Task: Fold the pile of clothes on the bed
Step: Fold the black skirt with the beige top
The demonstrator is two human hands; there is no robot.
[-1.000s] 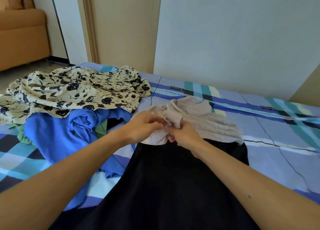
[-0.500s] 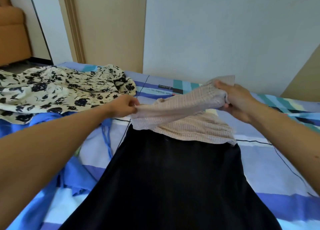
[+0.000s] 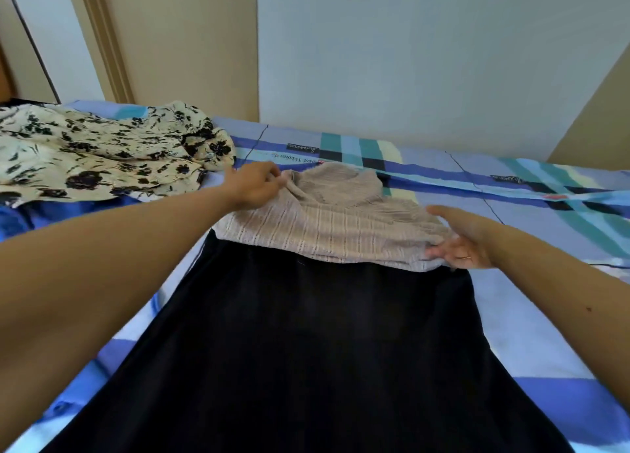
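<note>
A dress with a beige knit top and a long black skirt lies spread along the bed, the top at the far end. My left hand pinches the beige fabric at its far left corner. My right hand lies against the right edge of the beige top, fingers straight, apart from the left hand. A cream garment with black flowers lies heaped at the left, over a blue garment.
The bed carries a blue, teal and white checked sheet. A pale wall stands just behind the bed's far edge, with a beige door frame at the back left. Bare sheet shows to the right of the dress.
My right hand has let the raised beige fabric down and now lies flat at its right edge. The beige top went from bunched to spread flat. My left hand kept its pinch.
</note>
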